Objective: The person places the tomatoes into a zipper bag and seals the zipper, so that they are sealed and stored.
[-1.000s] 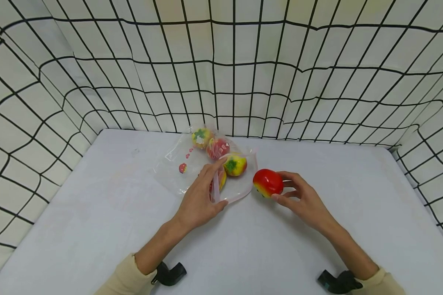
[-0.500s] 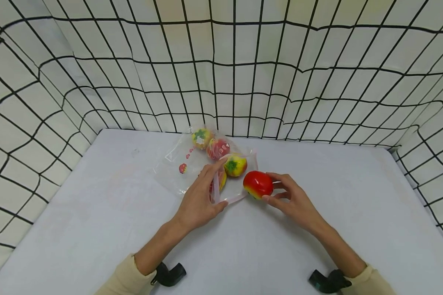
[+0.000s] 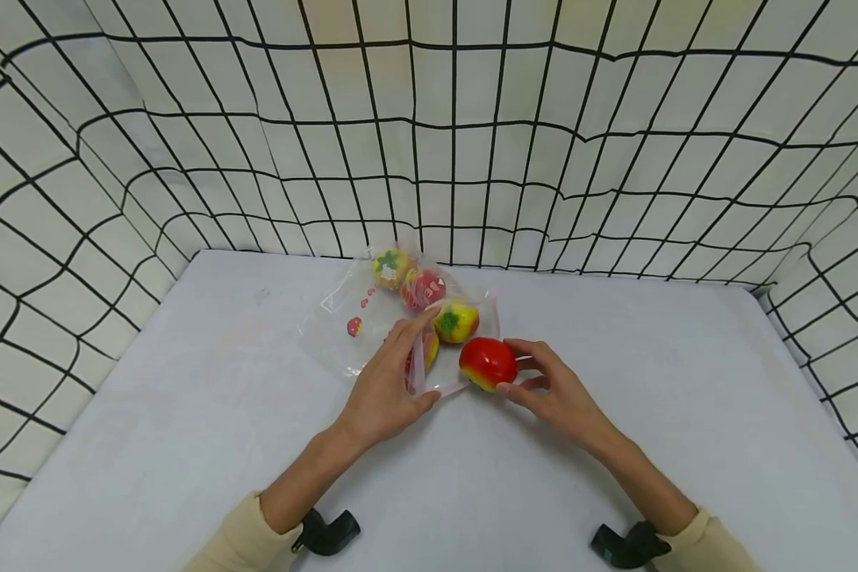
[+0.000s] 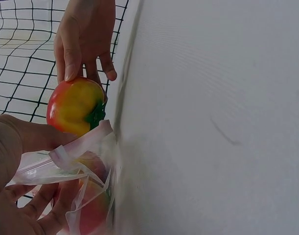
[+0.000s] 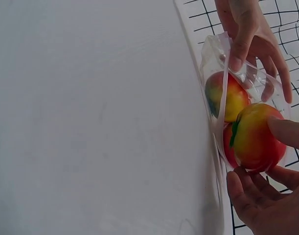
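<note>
My right hand [image 3: 558, 397] holds a glossy red-and-yellow toy fruit [image 3: 486, 364] between thumb and fingers, at the mouth of a clear plastic zip bag [image 3: 329, 326]. Green leaves show on the fruit's yellow end in the left wrist view [image 4: 76, 107]. The left hand [image 3: 389, 389] grips the bag's pinkish rim, thumb on one side and fingers on the other, and the mouth gapes toward the right. Several similar fruits lie inside the bag, among them a yellow one [image 3: 456, 322] near the mouth and a red one [image 3: 423, 287] farther back. The left hand partly hides another.
The bag lies on a white table [image 3: 186, 413], near its back edge. Black netting [image 3: 454, 123] over pale walls rises behind and at both sides. Each wrist carries a black camera mount, the left one [image 3: 329, 532] below the left sleeve.
The right hand has moved the fruit leftward, from beside the bag to over its near right rim. The left hand and the bag have stayed in place.
</note>
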Demonstrator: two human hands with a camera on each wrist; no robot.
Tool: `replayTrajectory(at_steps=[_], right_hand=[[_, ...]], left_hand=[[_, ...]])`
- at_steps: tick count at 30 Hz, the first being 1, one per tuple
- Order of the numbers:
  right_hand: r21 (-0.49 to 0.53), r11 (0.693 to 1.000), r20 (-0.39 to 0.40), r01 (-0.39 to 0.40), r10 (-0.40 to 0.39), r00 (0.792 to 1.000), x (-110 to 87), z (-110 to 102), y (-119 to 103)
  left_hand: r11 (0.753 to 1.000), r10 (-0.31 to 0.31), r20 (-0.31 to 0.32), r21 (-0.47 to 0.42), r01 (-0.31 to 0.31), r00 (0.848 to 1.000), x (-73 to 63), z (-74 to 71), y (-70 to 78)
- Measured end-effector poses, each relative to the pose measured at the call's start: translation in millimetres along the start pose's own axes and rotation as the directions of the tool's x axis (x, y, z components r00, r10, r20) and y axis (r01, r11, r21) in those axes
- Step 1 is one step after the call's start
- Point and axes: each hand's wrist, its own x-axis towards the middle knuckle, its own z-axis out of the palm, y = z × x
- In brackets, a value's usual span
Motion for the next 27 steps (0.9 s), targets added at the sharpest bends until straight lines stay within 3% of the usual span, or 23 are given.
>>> replayTrajectory(at_steps=[16,27], right_hand=[[0.017,1.0,0.008,-0.001,0.001,1.0,3.5,10.5,-3.5],[0.008,0.997,0.023,0.072,-0.072,0.997,11.6,17.4,-5.6]], left_hand=[[1.0,0.015,0.005,0.006,-0.015,1.0,-1.2,0.7,-0.6],[0.998,0.053,0.014,-0.019,-0.052,0.999,1.3,3.1,0.3]])
